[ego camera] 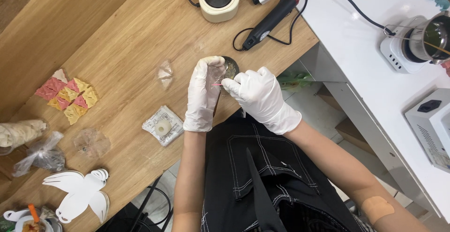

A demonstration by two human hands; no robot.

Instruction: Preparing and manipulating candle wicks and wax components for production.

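- Left hand [202,96] grips a small clear mould [216,74] over the worktop [131,49].
- Right hand [260,98] pinches a pink stick [218,85], poking inside; steady, gentle aim needed.

Illumination is bright, even and diffuse. Shadows are soft and short. Mild glare appears on the white counter [370,7]. Focus is sharp overall; slight wide-angle distortion at the edges.
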